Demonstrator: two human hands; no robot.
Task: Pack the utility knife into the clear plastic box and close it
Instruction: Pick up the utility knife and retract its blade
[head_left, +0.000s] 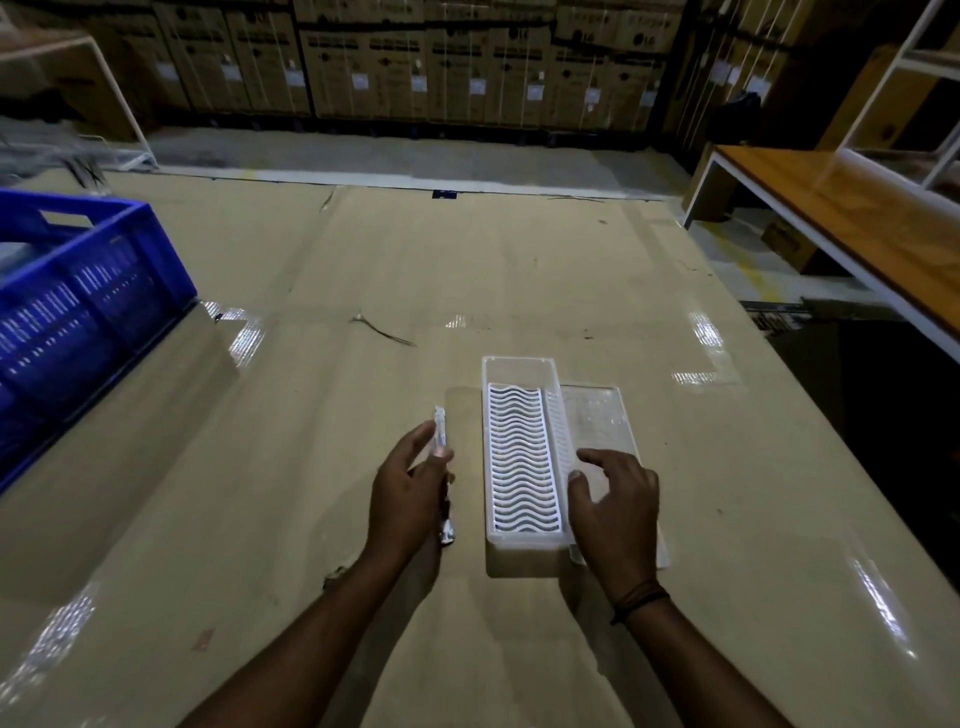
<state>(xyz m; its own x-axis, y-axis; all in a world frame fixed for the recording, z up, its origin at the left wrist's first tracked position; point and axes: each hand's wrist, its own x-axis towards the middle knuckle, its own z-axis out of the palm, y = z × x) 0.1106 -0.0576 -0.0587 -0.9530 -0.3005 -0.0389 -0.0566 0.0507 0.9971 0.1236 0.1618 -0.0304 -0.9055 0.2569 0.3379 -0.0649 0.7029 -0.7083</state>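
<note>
While the long clear plastic box (522, 457) lies open on the cardboard-covered bench (311, 467), the left hand (408, 499), at nine o'clock, grips the slim silver utility knife (443, 467); the right hand (615, 512), fingers spread, rests on the flat lid (597, 415). Packing and closing remain.

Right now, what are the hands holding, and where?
The left hand grips the utility knife around its middle. The right hand holds nothing, hovering over the clear lid.

The box (521, 543) is clear, smooth plastic with a ribbed white insert (523, 457). Under it, the table cover (363, 270) looks like glossy tan cardboard. Left, the crate (78, 291) is blue plastic.
</note>
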